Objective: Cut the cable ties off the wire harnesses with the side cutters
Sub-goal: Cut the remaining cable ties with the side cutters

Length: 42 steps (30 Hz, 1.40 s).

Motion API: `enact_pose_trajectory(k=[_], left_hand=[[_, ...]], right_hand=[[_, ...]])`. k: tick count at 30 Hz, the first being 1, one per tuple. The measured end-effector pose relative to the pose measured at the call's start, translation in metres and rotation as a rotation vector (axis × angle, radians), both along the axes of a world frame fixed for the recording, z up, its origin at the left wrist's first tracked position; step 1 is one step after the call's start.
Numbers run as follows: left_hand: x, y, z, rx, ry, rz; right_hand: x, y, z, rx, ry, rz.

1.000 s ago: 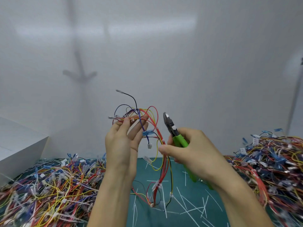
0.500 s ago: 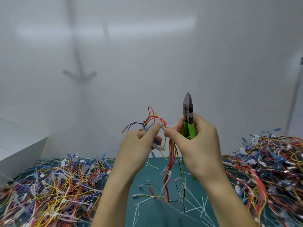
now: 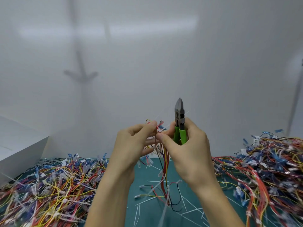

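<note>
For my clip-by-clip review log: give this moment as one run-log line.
left hand: pinches wire harness | right hand: grips side cutters, tips up | mat: loose cable ties

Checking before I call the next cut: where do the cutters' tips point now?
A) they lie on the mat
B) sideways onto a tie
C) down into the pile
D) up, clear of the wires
D: the right hand holds the cutters upright, tips above the harness that the left hand pinches.
</note>
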<state>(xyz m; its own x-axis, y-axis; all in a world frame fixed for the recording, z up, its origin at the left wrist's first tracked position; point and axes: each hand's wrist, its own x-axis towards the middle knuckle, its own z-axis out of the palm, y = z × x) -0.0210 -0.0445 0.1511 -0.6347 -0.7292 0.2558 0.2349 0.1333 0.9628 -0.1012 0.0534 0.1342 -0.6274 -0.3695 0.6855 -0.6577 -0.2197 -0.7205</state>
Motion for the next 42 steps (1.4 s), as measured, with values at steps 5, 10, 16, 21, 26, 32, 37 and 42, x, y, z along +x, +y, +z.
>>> enact_pose_trajectory(k=[5, 10, 16, 21, 26, 32, 37, 42], left_hand=[[-0.005, 0.001, -0.002, 0.198, 0.177, -0.075], [-0.008, 0.001, -0.006, 0.061, 0.226, 0.032], [-0.006, -0.003, -0.009, -0.092, 0.236, 0.075], [-0.006, -0.001, -0.008, -0.127, 0.229, 0.030], [-0.006, 0.001, -0.007, -0.162, 0.225, 0.019], [-0.004, 0.001, -0.006, -0.152, 0.224, 0.020], [-0.005, 0.003, -0.006, -0.174, 0.212, 0.007], [-0.006, 0.002, -0.007, -0.172, 0.213, -0.004]], right_hand=[[-0.002, 0.003, 0.001, 0.080, 0.054, 0.022], [-0.005, 0.013, 0.009, 0.229, 0.094, -0.098], [-0.009, 0.019, 0.011, 0.464, 0.232, -0.152], [-0.012, 0.018, 0.007, 0.625, 0.260, -0.146], [-0.014, 0.018, 0.009, 0.587, 0.192, -0.103], [-0.015, 0.021, 0.010, 0.594, 0.205, -0.085], [-0.014, 0.018, 0.010, 0.550, 0.199, -0.096], [-0.016, 0.018, 0.009, 0.529, 0.241, -0.138]])
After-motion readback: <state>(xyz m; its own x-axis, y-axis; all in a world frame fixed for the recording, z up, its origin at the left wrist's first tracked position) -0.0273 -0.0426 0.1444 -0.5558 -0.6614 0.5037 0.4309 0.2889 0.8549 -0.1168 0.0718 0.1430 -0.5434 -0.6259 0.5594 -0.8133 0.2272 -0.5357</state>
